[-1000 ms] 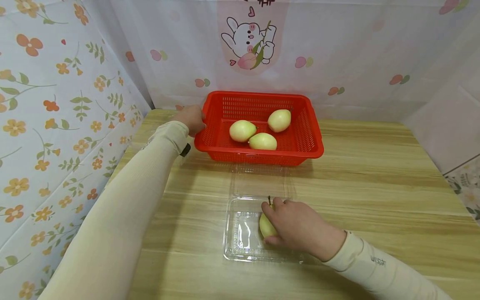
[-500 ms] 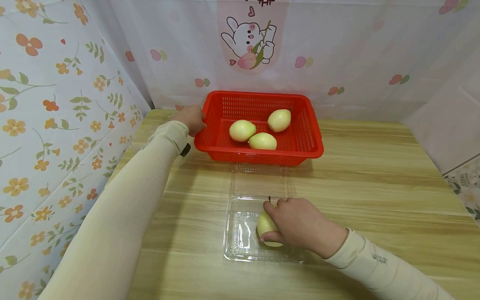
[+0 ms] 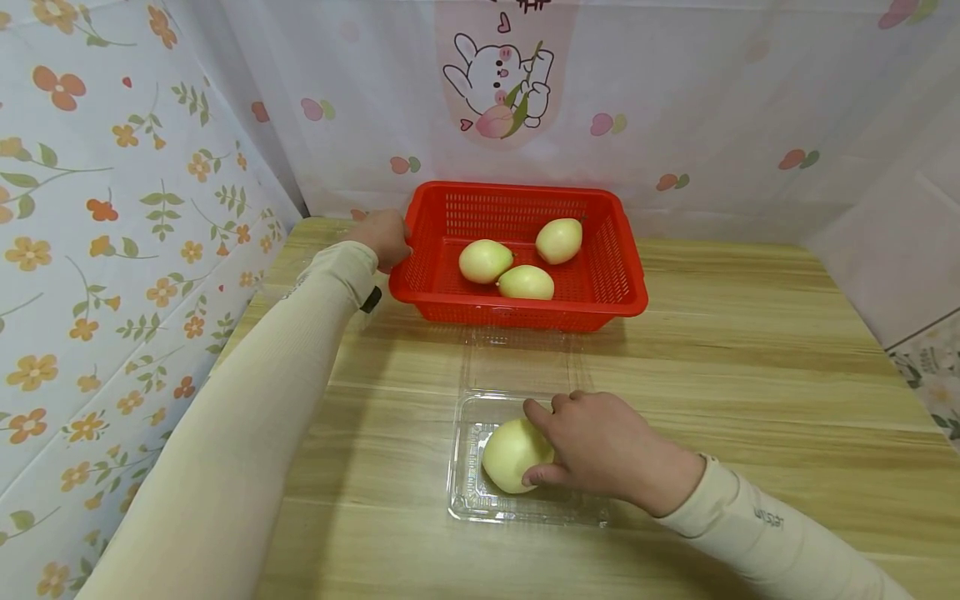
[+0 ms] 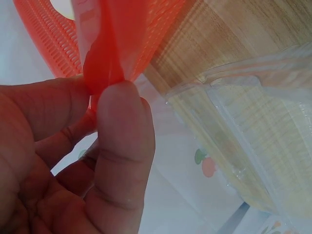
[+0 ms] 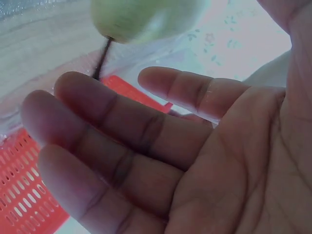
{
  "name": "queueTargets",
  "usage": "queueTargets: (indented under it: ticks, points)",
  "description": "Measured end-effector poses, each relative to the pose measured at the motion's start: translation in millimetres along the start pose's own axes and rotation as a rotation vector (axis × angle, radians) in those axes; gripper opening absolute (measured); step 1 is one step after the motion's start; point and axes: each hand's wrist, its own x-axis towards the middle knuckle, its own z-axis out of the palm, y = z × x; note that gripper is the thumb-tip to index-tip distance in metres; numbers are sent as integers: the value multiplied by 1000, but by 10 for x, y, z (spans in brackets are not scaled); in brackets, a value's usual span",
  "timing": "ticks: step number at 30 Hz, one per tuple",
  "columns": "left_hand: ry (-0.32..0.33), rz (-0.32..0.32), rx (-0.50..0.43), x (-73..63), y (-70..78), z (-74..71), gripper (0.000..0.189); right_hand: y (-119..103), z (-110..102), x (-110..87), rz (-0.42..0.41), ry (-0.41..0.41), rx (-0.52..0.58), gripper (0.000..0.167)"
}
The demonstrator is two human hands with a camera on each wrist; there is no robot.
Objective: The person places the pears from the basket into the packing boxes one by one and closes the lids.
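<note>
Right hand [image 3: 600,442]: fingers apart, nothing gripped, palm turned to the right side of a pale yellow pear [image 3: 506,457]. Head view overlaps them; contact uncertain. Pear lies in the clear clamshell base [image 3: 463,492], left of the hand, stem [image 5: 103,58] close to the fingertips in the right wrist view. Risk: round fruit on slick plastic, so a brush of thumb or stem could roll it. The base looks light; a snagged finger might drag it.

Beyond, the clamshell lid [image 3: 521,367] lies open, reaching toward the near wall of the red basket [image 3: 517,308]. A basket pulled nearer would probably shove the lid. Left hand [image 3: 384,237] pinches the basket's left rim; lifting there could tip it and send three pears [image 3: 485,262] rolling right, bruising them. Far left on the counter [image 3: 750,375], more clear plastic packaging [image 4: 263,112], easily knocked by that wrist.
</note>
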Motion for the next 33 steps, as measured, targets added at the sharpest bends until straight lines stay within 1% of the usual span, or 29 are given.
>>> queueTargets:
  ticks: [8, 14, 21, 28, 33]
  points:
    - [6, -15, 1, 7, 5, 11, 18, 29, -74, 7, 10, -12, 5, 67]
    - [6, -18, 4, 0, 11, 10, 19, 89, -119, 34, 28, 9, -5, 58]
    - [3, -14, -1, 8, 6, 9, 20, 166, -168, 47, 7, 82, -47, 60]
    - [-3, -32, -15, 17, 12, 18, 22, 250, -246, 59, -25, 164, -35, 61]
    - [-6, -30, -24, 20, 13, 8, 20, 296, -302, 82, -29, 180, -32, 59]
